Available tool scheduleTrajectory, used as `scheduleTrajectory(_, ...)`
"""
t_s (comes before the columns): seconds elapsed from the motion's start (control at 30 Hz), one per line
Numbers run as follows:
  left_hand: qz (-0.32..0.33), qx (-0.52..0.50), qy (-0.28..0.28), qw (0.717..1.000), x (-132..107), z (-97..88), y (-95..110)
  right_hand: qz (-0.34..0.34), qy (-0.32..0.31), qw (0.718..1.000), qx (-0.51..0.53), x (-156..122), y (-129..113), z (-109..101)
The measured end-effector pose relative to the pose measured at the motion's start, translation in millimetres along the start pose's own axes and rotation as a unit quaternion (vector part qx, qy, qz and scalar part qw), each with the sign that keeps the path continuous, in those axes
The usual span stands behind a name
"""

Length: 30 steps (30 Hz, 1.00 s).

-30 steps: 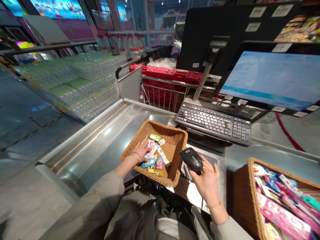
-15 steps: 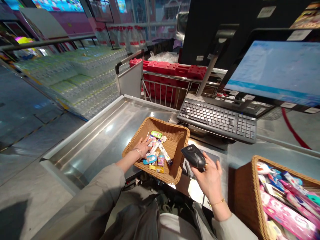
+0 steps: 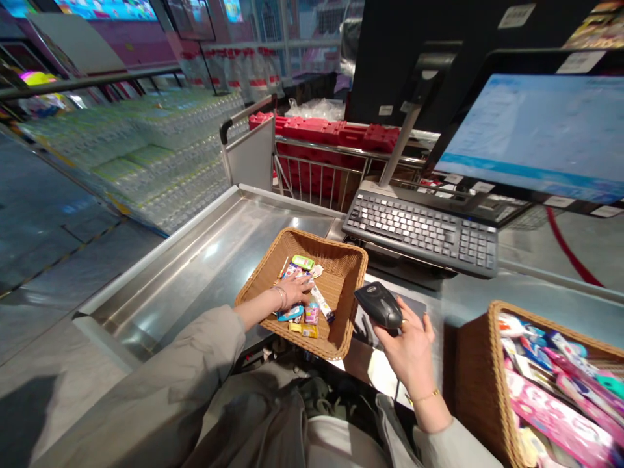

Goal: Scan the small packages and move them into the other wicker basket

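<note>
My left hand point(image 3: 295, 290) reaches into a wicker basket point(image 3: 341, 338) on the steel counter. Its fingers lie stretched over several small packaged items point(image 3: 307, 312), touching them; I cannot see anything gripped. My right hand point(image 3: 408, 338) is closed round a black handheld barcode scanner point(image 3: 379, 304), held just right of the basket with its head pointing toward it. A thin bracelet shows on each wrist.
A second wicker basket point(image 3: 475, 364) full of pink and blue packages stands at the lower right. A black keyboard point(image 3: 422, 231) and a lit monitor point(image 3: 536, 130) sit behind. The steel counter point(image 3: 195, 266) stretches left; a cart with red crates point(image 3: 331, 140) stands beyond.
My left hand has slid a little to the right over the items in the basket. The right hand with the scanner has stayed nearly still.
</note>
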<state>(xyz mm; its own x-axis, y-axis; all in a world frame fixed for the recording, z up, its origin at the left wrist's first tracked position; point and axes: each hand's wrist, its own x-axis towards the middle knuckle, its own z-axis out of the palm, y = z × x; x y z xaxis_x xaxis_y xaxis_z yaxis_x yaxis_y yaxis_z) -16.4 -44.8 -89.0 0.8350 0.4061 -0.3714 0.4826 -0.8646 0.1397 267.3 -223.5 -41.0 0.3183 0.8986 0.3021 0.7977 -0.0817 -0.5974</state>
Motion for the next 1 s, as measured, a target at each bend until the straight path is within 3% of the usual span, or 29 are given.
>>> scheduleTrajectory(0.37,0.004,0.064,0.026,0.998,-5.4,8.0,12.6,0.003,0.014,1.000,-0.002,-0.5,2.2,-0.4)
scheduleTrajectory(0.6,-0.037,0.066,-0.013,0.997,-13.0,2.7,2.5,-0.006,0.024,1.000,-0.003,-0.3,3.5,-0.7)
scheduleTrajectory(0.73,-0.064,0.053,-0.007,0.997,-21.2,-16.3,-0.1,-0.003,0.029,1.000,0.010,1.5,-0.1,-1.5)
scheduleTrajectory(1.0,-0.129,0.032,0.091,0.987,-24.4,-69.6,0.2,0.006,0.035,0.999,0.027,2.7,-0.4,-9.2)
